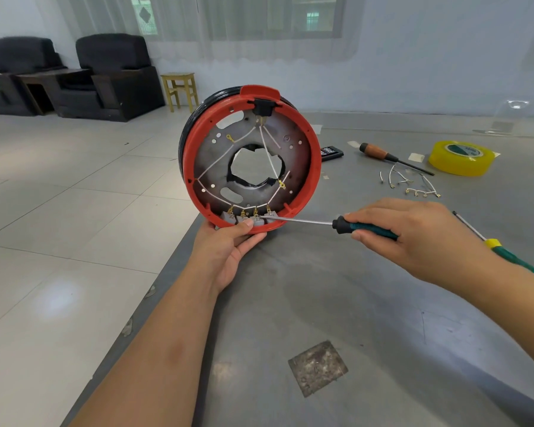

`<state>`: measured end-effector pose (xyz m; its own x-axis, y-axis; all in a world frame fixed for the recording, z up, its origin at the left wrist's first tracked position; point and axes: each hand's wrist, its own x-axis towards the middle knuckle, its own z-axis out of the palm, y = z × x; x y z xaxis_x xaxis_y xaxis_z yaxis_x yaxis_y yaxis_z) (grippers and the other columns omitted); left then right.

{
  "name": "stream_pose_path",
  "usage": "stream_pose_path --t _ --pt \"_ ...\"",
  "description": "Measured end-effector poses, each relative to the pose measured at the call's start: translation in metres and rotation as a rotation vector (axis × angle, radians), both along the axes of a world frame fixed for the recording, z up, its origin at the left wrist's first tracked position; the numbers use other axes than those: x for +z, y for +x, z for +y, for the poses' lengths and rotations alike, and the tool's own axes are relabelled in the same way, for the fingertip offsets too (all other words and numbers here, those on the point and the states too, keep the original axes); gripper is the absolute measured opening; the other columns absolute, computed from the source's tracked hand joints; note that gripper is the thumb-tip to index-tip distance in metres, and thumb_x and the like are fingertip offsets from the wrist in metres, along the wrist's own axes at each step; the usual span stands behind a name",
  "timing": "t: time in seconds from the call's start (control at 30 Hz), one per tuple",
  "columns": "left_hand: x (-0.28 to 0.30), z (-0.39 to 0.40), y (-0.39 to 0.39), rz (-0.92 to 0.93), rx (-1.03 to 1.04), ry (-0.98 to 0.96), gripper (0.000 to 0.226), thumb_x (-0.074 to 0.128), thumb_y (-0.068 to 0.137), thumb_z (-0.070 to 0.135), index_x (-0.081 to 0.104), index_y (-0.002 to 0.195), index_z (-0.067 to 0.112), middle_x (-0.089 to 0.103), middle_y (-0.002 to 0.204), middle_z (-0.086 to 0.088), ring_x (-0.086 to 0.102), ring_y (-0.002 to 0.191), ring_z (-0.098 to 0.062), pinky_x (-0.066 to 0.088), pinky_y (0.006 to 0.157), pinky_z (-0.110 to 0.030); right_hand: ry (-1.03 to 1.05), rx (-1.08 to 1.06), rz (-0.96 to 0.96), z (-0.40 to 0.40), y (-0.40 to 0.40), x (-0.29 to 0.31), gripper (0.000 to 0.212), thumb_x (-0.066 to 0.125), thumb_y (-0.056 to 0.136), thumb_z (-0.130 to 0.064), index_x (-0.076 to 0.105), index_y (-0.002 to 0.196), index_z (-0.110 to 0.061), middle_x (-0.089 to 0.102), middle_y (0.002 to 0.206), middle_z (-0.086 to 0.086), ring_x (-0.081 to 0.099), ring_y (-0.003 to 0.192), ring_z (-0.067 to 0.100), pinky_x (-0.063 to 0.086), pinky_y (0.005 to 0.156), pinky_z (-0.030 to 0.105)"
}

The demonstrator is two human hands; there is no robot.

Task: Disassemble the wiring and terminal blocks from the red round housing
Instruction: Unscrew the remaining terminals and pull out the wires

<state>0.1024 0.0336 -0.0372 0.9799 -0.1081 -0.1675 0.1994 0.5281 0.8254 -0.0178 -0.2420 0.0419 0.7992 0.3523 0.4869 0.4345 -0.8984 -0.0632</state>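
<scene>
On the grey table, near to far:
Left hand (228, 245): grips the housing (313, 167) at its lower rim, thumb curled over the terminal blocks (247, 220).
Right hand (413, 234): fingers wrapped round a screwdriver (309, 221), shaft lying left-right, tip at the blocks.
Housing: upright on edge at the table's left border, open face toward the camera.
Count: four grey blocks in a row; white wires (269, 155) cross the plate.
Beyond, right: second screwdriver (503, 251), loose wires (410, 183), wooden-handled screwdriver (392, 157), yellow tape (460, 158).
Far: one stool (179, 87), two armchairs (111, 72).
</scene>
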Motion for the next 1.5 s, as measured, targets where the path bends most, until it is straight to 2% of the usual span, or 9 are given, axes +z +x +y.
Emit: stream_pose_path --t 0.17,0.27,0.57,0.83,1.17,1.3,1.37,1.43,1.5 --pt "-0.001 0.000 0.000 0.008 0.005 -0.024 0.042 0.064 0.093 -0.016 0.058 0.131 0.002 0.076 0.113 -0.025 0.077 0.102 -0.039 0.066 0.077 -0.043 -0.014 0.005 -0.105 0.004 -0.005 -0.019 0.030 0.062 0.095 -0.028 0.074 0.120 -0.017 0.075 0.111 0.001 0.073 0.096 0.030 0.061 0.068 0.048" --pt "-0.002 -0.001 0.001 0.009 0.026 -0.028 0.043 0.064 0.092 -0.016 0.058 0.131 0.001 0.077 0.110 -0.024 0.078 0.100 -0.039 0.066 0.076 -0.043 -0.037 -0.007 -0.160 0.008 -0.008 -0.028 0.033 0.056 0.095 -0.031 0.074 0.118 -0.016 0.074 0.109 -0.001 0.073 0.087 0.027 0.058 0.060 0.037" --pt "-0.005 -0.003 0.003 0.012 0.059 -0.037 0.044 0.065 0.092 -0.016 0.056 0.132 0.000 0.076 0.109 -0.027 0.077 0.099 -0.041 0.066 0.076 -0.044 -0.047 -0.058 -0.259 0.018 -0.014 -0.056 0.027 0.068 0.091 -0.023 0.075 0.114 -0.012 0.074 0.107 0.003 0.073 0.075 0.030 0.057 0.052 0.038" --pt "-0.007 -0.003 0.002 -0.009 0.063 -0.013 0.028 0.065 0.094 -0.013 0.063 0.118 0.000 0.077 0.107 -0.026 0.078 0.099 -0.039 0.066 0.077 -0.042 -0.020 -0.088 -0.246 0.027 -0.018 -0.073 0.031 0.057 0.096 -0.028 0.072 0.117 -0.010 0.073 0.109 0.005 0.070 0.070 0.033 0.055 0.047 0.041" --pt "-0.005 -0.003 -0.001 -0.005 0.071 -0.039 0.033 0.065 0.094 -0.012 0.060 0.125 -0.003 0.078 0.104 -0.025 0.078 0.097 -0.037 0.065 0.075 -0.040 0.031 -0.135 -0.105 0.053 -0.024 -0.079 0.036 0.050 0.097 -0.030 0.067 0.119 -0.008 0.071 0.107 0.006 0.068 0.067 0.030 0.055 0.047 0.039" --pt "-0.005 -0.001 -0.001 0.006 0.062 -0.050 0.039 0.065 0.093 -0.013 0.058 0.129 -0.002 0.077 0.106 -0.026 0.078 0.099 -0.038 0.066 0.078 -0.043 0.187 -0.165 0.014 0.054 -0.028 -0.079 0.042 0.040 0.100 -0.041 0.063 0.125 -0.017 0.068 0.109 -0.003 0.067 0.078 0.021 0.055 0.060 0.036" --pt "-0.005 0.000 0.000 0.008 0.052 -0.067 0.045 0.065 0.092 -0.015 0.056 0.134 -0.001 0.077 0.108 -0.026 0.077 0.100 -0.040 0.065 0.082 -0.047 0.327 -0.169 0.095 0.051 -0.028 -0.081 0.043 0.038 0.098 -0.049 0.061 0.126 -0.026 0.066 0.110 -0.015 0.062 0.090 0.007 0.052 0.074 0.022" --pt "-0.004 0.001 0.000 -0.003 0.046 -0.085 0.052 0.065 0.091 -0.016 0.053 0.138 0.004 0.078 0.107 -0.023 0.076 0.102 -0.042 0.064 0.085 -0.051 0.469 -0.150 0.138 0.046 -0.026 -0.082 0.032 0.045 0.097 -0.049 0.062 0.122 -0.037 0.066 0.102 -0.025 0.060 0.090 0.000 0.043 0.072 0.010" --pt "-0.004 0.002 -0.001 -0.013 0.053 -0.111 0.062 0.065 0.090 -0.018 0.050 0.141 0.014 0.079 0.108 -0.017 0.076 0.102 -0.042 0.063 0.086 -0.055 0.596 -0.126 0.180 0.041 -0.024 -0.083 0.019 0.055 0.097 -0.042 0.061 0.114 -0.049 0.067 0.097 -0.027 0.062 0.078 0.006 0.045 0.065 0.015"
